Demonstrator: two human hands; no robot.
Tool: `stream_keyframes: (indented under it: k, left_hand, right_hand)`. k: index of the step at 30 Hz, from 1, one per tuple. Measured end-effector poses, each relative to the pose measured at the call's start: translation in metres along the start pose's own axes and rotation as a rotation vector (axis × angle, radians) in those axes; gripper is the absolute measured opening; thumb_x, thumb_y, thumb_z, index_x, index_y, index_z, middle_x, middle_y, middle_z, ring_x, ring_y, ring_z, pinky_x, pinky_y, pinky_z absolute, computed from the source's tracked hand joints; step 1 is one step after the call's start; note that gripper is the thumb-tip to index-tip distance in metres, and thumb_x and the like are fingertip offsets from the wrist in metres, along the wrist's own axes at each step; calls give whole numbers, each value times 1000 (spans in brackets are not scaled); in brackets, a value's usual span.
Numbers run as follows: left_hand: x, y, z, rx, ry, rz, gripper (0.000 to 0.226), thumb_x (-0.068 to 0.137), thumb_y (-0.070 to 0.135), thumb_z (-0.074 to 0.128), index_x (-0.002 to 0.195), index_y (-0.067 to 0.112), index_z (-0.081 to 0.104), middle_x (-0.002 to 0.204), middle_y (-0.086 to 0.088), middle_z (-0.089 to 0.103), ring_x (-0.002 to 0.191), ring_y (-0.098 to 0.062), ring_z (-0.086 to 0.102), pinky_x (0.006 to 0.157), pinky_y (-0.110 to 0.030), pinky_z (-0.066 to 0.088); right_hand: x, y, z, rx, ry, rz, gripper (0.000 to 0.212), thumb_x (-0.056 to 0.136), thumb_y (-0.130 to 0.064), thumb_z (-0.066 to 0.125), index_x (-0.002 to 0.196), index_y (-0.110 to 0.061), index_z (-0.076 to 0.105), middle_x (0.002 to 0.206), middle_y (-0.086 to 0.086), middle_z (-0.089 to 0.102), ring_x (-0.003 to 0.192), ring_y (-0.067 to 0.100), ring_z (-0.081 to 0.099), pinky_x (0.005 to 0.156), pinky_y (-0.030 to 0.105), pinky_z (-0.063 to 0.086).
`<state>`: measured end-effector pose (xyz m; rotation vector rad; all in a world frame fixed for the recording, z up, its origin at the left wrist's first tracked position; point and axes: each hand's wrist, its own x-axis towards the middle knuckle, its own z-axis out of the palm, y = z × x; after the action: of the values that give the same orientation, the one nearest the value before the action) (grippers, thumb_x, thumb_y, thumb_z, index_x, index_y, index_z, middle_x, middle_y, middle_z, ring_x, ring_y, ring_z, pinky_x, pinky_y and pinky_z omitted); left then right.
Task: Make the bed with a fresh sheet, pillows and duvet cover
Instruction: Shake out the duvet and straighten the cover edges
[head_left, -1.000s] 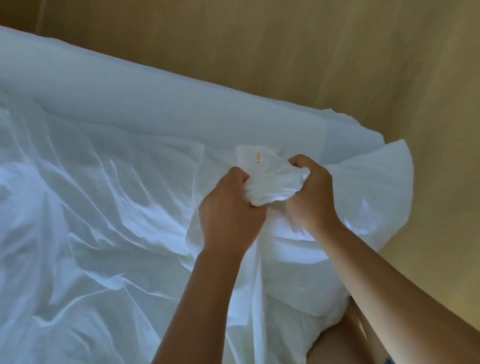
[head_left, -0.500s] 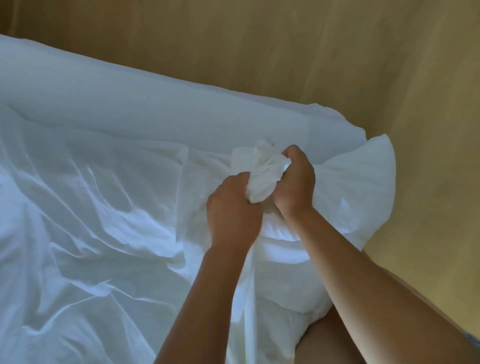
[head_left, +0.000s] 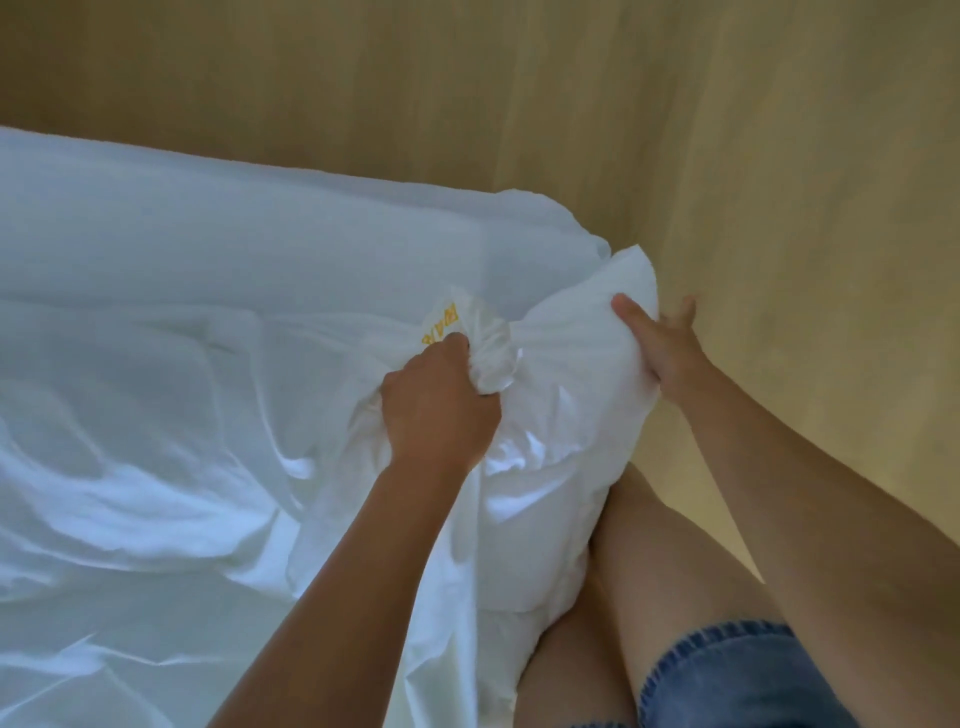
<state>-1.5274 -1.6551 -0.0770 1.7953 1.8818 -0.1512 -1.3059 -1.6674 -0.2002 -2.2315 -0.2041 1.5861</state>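
Note:
A white duvet cover (head_left: 171, 457) lies crumpled over the bed, its near right corner bulging at the bed's edge. My left hand (head_left: 436, 410) is fisted around a bunched wad of white fabric (head_left: 485, 348) with yellow lettering on it. My right hand (head_left: 660, 343) grips the puffed white corner (head_left: 576, 322) of the cover, thumb on top and fingers behind it. A smooth white sheet (head_left: 234, 228) covers the mattress along the far side.
A tan wooden wall or floor (head_left: 675, 130) runs behind and to the right of the bed. My bare legs and denim shorts (head_left: 727, 670) are at the lower right, pressed against the bed's edge.
My right hand has let go of the bunched fabric and moved right onto the cover's corner. My left hand keeps the wad, and the view has shifted down.

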Motion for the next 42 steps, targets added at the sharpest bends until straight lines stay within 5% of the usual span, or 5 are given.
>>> stream_keyframes:
  k: [9, 16, 23, 33, 42]
  left_hand:
    - [-6, -10, -23, -156, 17, -157, 29, 83, 28, 61, 67, 20, 38, 66, 4, 45, 75, -30, 50, 64, -31, 31]
    - [-24, -47, -55, -512, 90, -333, 36, 62, 44, 62, 77, 12, 67, 72, 0, 68, 80, -28, 65, 68, -34, 51]
    - [-32, -68, -7, -312, -50, -317, 38, 86, 43, 61, 105, 10, 59, 108, -13, 66, 105, -32, 59, 76, -29, 37]
    - [-40, -56, -33, -298, 185, -210, 20, 78, 33, 54, 65, 21, 45, 59, 8, 49, 61, -18, 43, 55, -24, 21]
    - [-68, -72, -82, -333, -25, -90, 13, 63, 27, 54, 57, 18, 47, 44, 16, 47, 44, -3, 39, 44, -17, 30]
  right_hand:
    - [-96, -3, -3, -351, 0, -527, 47, 80, -27, 70, 125, -26, 58, 112, -8, 63, 107, 15, 58, 95, 34, 44]
    - [-214, 7, 58, -705, -739, -1060, 51, 73, -25, 49, 121, -39, 60, 103, -11, 71, 119, -1, 40, 113, 29, -17]
    - [-166, 29, 99, 78, -355, -323, 59, 77, -36, 61, 132, -18, 46, 130, 4, 38, 121, 18, 45, 106, 36, 37]
    - [-190, 7, 88, -541, -329, -887, 30, 89, -50, 47, 74, -25, 41, 61, -4, 51, 60, 17, 51, 56, 31, 33]
    - [-224, 16, 117, -858, -342, -1016, 24, 99, -32, 42, 114, -25, 59, 110, 5, 56, 92, 25, 58, 70, 29, 35]
